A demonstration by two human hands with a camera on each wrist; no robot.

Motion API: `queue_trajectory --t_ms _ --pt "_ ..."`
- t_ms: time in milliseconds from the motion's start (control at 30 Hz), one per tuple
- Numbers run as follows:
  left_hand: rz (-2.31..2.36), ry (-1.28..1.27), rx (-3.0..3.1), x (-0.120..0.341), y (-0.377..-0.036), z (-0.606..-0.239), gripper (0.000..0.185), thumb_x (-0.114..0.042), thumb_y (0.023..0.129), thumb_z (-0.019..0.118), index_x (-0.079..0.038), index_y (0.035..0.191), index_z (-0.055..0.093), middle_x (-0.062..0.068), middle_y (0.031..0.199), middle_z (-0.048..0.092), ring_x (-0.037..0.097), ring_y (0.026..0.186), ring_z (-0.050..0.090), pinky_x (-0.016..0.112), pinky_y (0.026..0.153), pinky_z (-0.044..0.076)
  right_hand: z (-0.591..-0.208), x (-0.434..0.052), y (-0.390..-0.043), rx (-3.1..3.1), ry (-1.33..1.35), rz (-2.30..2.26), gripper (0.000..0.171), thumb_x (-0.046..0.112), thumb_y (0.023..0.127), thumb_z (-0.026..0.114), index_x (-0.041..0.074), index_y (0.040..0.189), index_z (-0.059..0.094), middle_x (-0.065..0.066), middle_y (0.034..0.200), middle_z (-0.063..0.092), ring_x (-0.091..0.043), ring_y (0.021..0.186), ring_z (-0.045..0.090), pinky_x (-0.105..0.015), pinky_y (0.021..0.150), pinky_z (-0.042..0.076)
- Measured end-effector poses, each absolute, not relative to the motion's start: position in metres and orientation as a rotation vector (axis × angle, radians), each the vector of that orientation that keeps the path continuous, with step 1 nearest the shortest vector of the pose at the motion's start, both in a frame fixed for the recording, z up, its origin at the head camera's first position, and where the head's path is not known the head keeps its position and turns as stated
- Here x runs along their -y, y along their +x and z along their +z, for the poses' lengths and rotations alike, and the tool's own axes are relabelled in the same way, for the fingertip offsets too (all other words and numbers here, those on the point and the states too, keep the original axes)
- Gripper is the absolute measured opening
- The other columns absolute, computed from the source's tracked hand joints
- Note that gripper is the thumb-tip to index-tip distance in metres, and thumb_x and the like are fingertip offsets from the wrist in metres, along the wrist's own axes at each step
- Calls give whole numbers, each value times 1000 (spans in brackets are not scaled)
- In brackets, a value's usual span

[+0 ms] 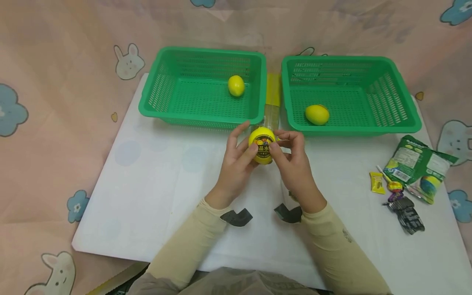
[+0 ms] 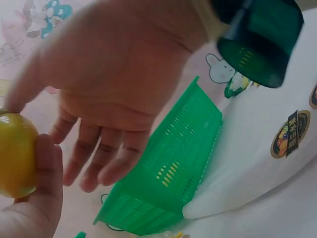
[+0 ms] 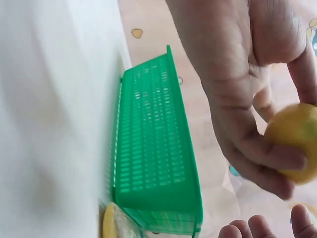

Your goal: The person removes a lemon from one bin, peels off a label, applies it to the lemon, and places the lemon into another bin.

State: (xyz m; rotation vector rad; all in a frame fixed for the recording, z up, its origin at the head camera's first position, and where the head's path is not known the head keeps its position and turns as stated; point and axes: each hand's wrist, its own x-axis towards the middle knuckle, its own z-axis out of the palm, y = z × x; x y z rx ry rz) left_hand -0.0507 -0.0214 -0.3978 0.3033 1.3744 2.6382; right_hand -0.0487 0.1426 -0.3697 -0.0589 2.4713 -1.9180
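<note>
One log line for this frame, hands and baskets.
left hand: holds yellow ball | right hand: holds it too | left basket: one ball | right basket: one ball

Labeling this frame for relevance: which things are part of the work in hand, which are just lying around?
In use:
- left hand and right hand, both holding the yellow ball with the sticker
- left basket with a yellow ball
- right basket with a yellow ball

Lying about:
- green snack bag
- small yellow packet
- lollipop
- dark wrapper
</note>
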Motion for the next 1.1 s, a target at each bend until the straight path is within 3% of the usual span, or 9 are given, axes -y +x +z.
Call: queue_trajectory --t_ms 133,233,400,467,567,667,1000,1100 --pt "2641 208 -1366 27 -46 -396 63 -7 110 50 -25 163 22 21 148 54 23 112 65 35 93 57 -369 -146 -47 -2575 -140 -1928 37 19 109 61 0 137 47 -6 154 48 -22 131 51 -41 100 48" --pt "2627 138 -1364 29 -45 -398 69 -19 110 60 -29 165 20 22 150 53 26 113 67 38 95 57 -369 -147 -45 -2704 -349 -1927 31 15 109 59 0 136 61 -6 156 46 -24 137 46 -47 104 44" --pt "2630 111 -1336 28 -43 -403 88 -43 93 74 -27 164 25 12 137 65 21 109 70 36 92 58 -378 -134 -49 -2874 -802 -1676 41 36 115 46 11 132 72 -9 164 37 -32 146 32 -53 110 32" --pt "2659 97 -1300 28 -41 -404 80 -37 96 73 -26 162 30 6 126 71 18 104 71 34 89 59 -385 -128 -52 -2939 -888 -1555 47 44 115 39 13 132 71 -11 164 36 -33 148 30 -55 111 28" --pt "2693 67 -1271 28 -39 -404 59 -18 107 63 -24 159 34 1 114 74 15 97 71 29 84 58 -394 -122 -56 -3031 -932 -1451 44 42 115 36 13 132 65 -16 162 38 -36 150 32 -59 114 24" --pt "2698 51 -1281 29 -38 -404 54 -3 111 51 -24 158 35 2 114 75 15 97 71 26 83 58 -397 -119 -57 -3082 -932 -1396 40 37 113 39 11 136 60 -18 163 39 -35 151 33 -60 116 24" --pt "2657 85 -1358 30 -40 -407 53 -3 108 53 -26 153 40 14 133 67 17 104 69 27 87 58 -402 -119 -56 -3162 -860 -1286 63 41 105 43 -2 151 41 -22 164 38 -38 152 32 -58 118 25" --pt "2608 143 -1449 30 -42 -407 46 -5 110 52 -17 153 42 14 141 61 17 106 68 27 87 58 -404 -121 -56 -3195 -885 -1244 68 38 100 46 -5 152 37 -24 163 39 -39 151 33 -58 117 27"
